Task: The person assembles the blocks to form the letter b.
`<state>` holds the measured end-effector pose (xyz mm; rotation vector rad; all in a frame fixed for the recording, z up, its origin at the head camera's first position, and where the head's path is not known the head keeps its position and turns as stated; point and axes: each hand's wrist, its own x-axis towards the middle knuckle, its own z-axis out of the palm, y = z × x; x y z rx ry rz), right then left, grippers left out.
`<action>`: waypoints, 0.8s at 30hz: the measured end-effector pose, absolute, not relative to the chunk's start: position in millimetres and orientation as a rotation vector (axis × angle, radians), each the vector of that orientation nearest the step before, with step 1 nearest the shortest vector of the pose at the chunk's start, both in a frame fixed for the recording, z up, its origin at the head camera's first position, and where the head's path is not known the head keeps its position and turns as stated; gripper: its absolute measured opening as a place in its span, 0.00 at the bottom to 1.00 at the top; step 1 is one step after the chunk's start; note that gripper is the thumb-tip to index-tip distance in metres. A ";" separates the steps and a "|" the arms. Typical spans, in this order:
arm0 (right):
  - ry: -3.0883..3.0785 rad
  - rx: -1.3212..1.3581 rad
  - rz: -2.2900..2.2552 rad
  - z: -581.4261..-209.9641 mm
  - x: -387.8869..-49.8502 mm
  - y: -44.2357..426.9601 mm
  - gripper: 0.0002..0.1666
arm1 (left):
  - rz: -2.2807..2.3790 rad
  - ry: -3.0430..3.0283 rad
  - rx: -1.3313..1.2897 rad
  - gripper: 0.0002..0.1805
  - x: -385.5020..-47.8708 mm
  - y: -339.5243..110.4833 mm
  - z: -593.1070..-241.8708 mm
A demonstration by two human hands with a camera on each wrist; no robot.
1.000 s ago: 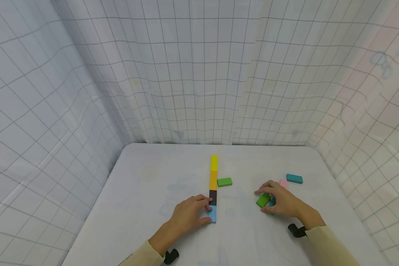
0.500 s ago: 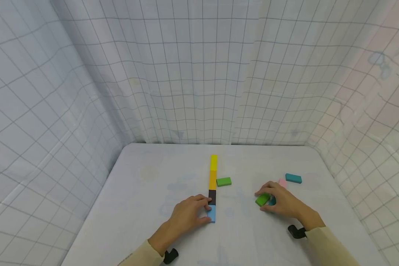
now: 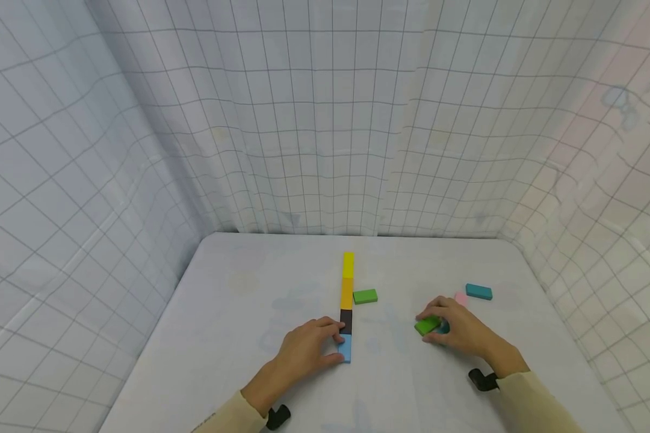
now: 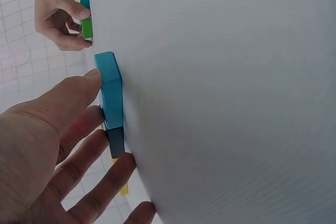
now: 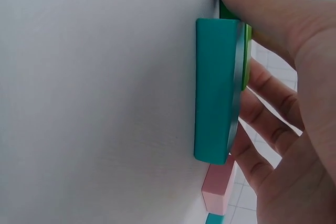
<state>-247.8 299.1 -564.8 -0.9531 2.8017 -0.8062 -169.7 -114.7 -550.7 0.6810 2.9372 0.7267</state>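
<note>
A straight row of blocks runs away from me: light blue (image 3: pixel 345 349), black (image 3: pixel 346 322), orange (image 3: pixel 347 293) and yellow (image 3: pixel 348 264). My left hand (image 3: pixel 313 347) rests its thumb and fingertips along the left side of the light blue and black blocks, fingers spread and fairly straight. To the right, my right hand (image 3: pixel 457 326) pinches a green block (image 3: pixel 427 326) between thumb and fingers at the table surface. Partly under that palm lies a teal block (image 5: pixel 215 90), beside the green one. A pink block (image 5: pixel 218 184) shows just beyond it.
Another green block (image 3: pixel 365 296) lies at the right side of the orange block. Farther right is a second teal block (image 3: pixel 479 291). White gridded curtains (image 3: pixel 325 120) enclose the white table (image 3: pixel 238 282) at the back and sides.
The green block in my right hand has turned slightly and shifted a little to the left with the fingers. My left hand and the row of blocks hold still.
</note>
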 end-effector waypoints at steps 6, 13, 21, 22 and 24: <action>2.816 -0.959 -0.802 -566.6 -248.9 298.4 0.22 | 0.716 2.931 0.671 0.15 -171.9 -113.6 -550.6; 2.833 -0.961 -0.787 -567.7 -251.0 293.1 0.21 | 0.716 2.930 0.654 0.15 -172.7 -116.3 -549.4; 2.857 -0.937 -0.747 -568.3 -248.4 289.9 0.20 | 0.753 2.915 0.690 0.14 -171.9 -116.1 -550.7; 2.859 -0.935 -0.749 -568.3 -248.5 288.7 0.20 | 0.753 2.915 0.686 0.14 -171.7 -115.8 -550.5; 2.858 -0.930 -0.745 -568.5 -248.5 286.2 0.20 | 0.750 2.913 0.673 0.14 -171.2 -115.3 -550.6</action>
